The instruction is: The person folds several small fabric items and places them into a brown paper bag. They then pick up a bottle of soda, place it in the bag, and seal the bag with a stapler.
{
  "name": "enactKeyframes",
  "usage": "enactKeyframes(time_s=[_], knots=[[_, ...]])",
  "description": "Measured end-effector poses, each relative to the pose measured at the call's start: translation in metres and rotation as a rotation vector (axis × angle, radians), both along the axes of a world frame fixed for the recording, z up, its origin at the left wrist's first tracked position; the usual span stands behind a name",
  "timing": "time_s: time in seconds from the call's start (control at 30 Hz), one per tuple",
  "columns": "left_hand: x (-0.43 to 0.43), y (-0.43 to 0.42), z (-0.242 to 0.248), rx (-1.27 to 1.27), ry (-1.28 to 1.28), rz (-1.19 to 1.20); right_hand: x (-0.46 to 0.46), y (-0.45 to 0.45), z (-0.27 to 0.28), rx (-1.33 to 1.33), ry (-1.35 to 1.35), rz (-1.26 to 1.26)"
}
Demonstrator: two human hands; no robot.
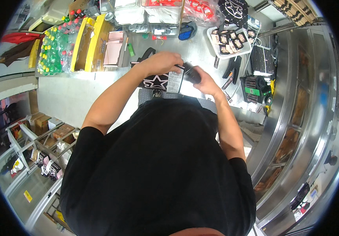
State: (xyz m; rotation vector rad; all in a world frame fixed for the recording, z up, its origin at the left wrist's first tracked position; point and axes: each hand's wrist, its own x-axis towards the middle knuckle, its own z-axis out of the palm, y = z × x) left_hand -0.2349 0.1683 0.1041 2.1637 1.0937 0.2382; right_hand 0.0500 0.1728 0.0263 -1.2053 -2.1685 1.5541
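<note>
My left hand (166, 62) grips the upper edge of a black bag (155, 82) with a white star print, close to the counter's front edge. A printed paper receipt (174, 81) hangs against the bag's right side, just below my left fingers. In my right hand (207, 82) is a dark hand-held tool (192, 74). It is blurred, so its exact kind is unclear. Its far end is beside the receipt's top; whether they touch is hard to tell. A black handle-like strip (148, 53) rises behind my left wrist.
On the steel counter (199, 50), green-tinted bottles (51, 50) and yellow cartons (96, 44) stand left. Clear bins (131, 16) are at the back. A white basket (231, 54) of small packets, a black stapler (232, 69) and a black tape-dispenser-like device (255, 88) are right, near a steel cabinet (278, 97).
</note>
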Motion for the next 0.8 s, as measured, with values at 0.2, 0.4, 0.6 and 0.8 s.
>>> enactKeyframes(time_s=[0.2,0.4,0.6,0.8], knots=[[0.019,-0.011,-0.004,0.05,0.122,-0.059,-0.028,-0.009,0.034,0.482,-0.359,0.158],[-0.027,-0.019,0.005,-0.005,0.369,0.033,-0.013,0.01,0.042,0.572,-0.373,0.083],[-0.031,-0.05,0.002,-0.593,-0.108,0.714,-0.002,-0.014,0.028,0.306,-0.302,-0.292],[-0.012,-0.106,0.057,0.352,0.278,0.804,-0.018,-0.043,0.038,0.507,-0.43,-0.163]])
